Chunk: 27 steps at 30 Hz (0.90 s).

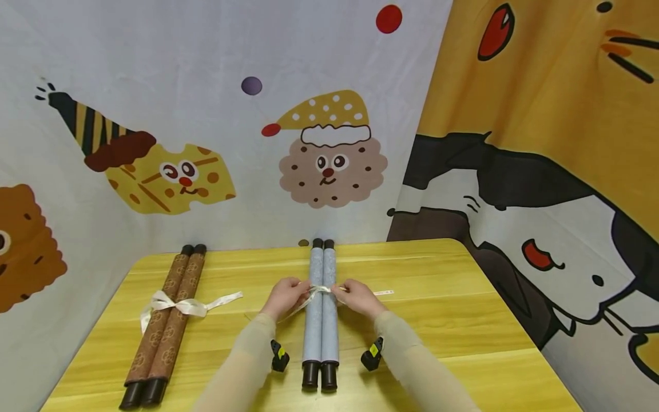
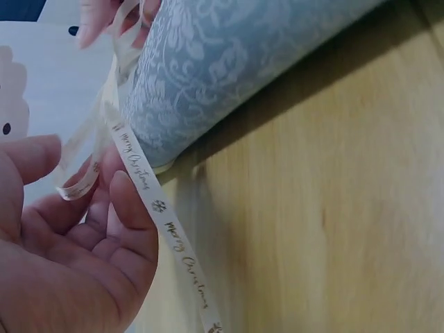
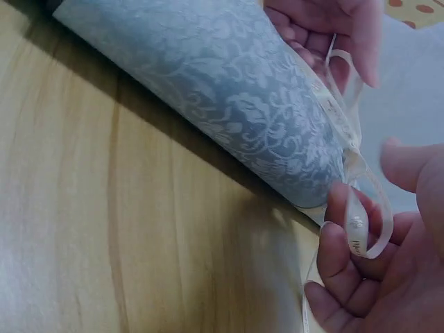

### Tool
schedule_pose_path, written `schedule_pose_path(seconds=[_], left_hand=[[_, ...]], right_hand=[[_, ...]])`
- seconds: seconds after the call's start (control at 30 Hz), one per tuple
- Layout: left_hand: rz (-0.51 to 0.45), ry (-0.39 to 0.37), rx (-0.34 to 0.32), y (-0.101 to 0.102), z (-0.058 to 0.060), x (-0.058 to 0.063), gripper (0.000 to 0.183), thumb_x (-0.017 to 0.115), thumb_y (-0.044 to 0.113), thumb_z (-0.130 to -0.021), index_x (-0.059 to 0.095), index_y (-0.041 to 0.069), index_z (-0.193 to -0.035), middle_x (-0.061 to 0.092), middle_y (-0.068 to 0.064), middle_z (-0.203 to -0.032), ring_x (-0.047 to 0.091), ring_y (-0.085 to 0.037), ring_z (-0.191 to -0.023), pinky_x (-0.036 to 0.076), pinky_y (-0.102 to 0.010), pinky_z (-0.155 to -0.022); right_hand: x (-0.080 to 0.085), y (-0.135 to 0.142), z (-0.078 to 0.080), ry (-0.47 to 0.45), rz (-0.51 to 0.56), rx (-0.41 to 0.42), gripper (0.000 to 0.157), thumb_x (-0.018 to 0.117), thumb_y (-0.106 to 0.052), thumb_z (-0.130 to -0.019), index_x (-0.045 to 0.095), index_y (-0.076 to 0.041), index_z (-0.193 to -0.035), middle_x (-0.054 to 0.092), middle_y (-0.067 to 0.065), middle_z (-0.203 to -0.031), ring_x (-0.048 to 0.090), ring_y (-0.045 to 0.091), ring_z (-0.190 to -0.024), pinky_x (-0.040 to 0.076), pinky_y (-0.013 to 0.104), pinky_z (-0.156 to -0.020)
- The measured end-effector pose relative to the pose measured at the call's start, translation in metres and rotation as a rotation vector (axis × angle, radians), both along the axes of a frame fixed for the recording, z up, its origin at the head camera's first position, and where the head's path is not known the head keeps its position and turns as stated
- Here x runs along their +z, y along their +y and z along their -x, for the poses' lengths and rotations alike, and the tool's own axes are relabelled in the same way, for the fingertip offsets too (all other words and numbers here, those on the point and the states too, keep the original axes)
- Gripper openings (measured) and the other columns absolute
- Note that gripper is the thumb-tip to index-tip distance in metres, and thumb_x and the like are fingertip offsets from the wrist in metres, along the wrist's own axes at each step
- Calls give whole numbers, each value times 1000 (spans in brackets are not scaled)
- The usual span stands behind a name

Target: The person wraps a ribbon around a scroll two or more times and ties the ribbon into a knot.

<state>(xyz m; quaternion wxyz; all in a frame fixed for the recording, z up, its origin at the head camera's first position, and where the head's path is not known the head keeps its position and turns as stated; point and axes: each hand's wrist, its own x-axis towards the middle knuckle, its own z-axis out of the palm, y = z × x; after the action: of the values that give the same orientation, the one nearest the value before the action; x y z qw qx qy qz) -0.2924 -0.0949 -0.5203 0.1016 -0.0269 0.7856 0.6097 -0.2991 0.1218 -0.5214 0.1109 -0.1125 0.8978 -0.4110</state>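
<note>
Two scrolls in pale blue floral fabric with dark end knobs lie side by side on the table. Around their middle runs a narrow cream ribbon printed "Merry Christmas", looped on both sides of a crossing on top. Left of the scrolls, my left hand holds one ribbon loop in its curled fingers, the thumb standing apart; a loose tail hangs past these fingers. On the other side, my right hand has its fingers curled at the other loop, its thumb also raised away.
Two brown patterned scrolls, tied with a wide white ribbon bow, lie at the left of the wooden table. A cartoon-printed curtain hangs close behind the table's far edge. Each wrist carries a small black camera.
</note>
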Motion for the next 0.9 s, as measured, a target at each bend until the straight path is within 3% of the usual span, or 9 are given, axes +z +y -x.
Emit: schedule_pose_path(seconds=[0.17, 0.37, 0.5, 0.67, 0.9], left_hand=[[-88, -18, 58, 3, 1, -1, 37, 57, 28, -102, 67, -7, -103, 67, -9, -79, 57, -13, -64, 48, -25, -57], [-97, -6, 110, 4, 4, -2, 33, 57, 22, -102, 67, -9, -105, 68, -13, -79, 59, -13, -62, 49, -25, -56], [-107, -9, 117, 4, 5, -1, 26, 57, 13, -101, 66, -10, -106, 67, -13, -80, 59, -12, -62, 50, -24, -56], [-110, -13, 66, 2, 5, -1, 21, 61, 9, -98, 66, -10, -105, 66, -14, -80, 60, -14, -65, 51, -24, -57], [91, 47, -91, -5, 3, 0, 16, 71, 10, -91, 66, -4, -98, 63, -8, -80, 59, -17, -69, 52, -29, -62]], right_hand=[[-1, -4, 0, 129, -84, 39, 25, 75, -25, -88, 56, -8, -88, 52, -2, -72, 48, 12, -62, 41, 29, -56], [-1, -6, 0, 254, -179, 78, 15, 71, -15, -90, 58, -8, -88, 51, -3, -70, 47, 12, -61, 41, 28, -54], [-2, -7, 0, 423, -279, 108, 13, 71, -18, -92, 63, -9, -87, 58, -3, -72, 53, 13, -63, 47, 31, -59], [-2, -8, 1, 575, -386, 117, 17, 71, -27, -93, 69, -12, -85, 65, -2, -77, 62, 19, -73, 52, 37, -71], [-3, -7, 1, 563, -373, 107, 18, 72, -30, -92, 72, -12, -91, 69, 0, -84, 64, 20, -80, 52, 39, -77]])
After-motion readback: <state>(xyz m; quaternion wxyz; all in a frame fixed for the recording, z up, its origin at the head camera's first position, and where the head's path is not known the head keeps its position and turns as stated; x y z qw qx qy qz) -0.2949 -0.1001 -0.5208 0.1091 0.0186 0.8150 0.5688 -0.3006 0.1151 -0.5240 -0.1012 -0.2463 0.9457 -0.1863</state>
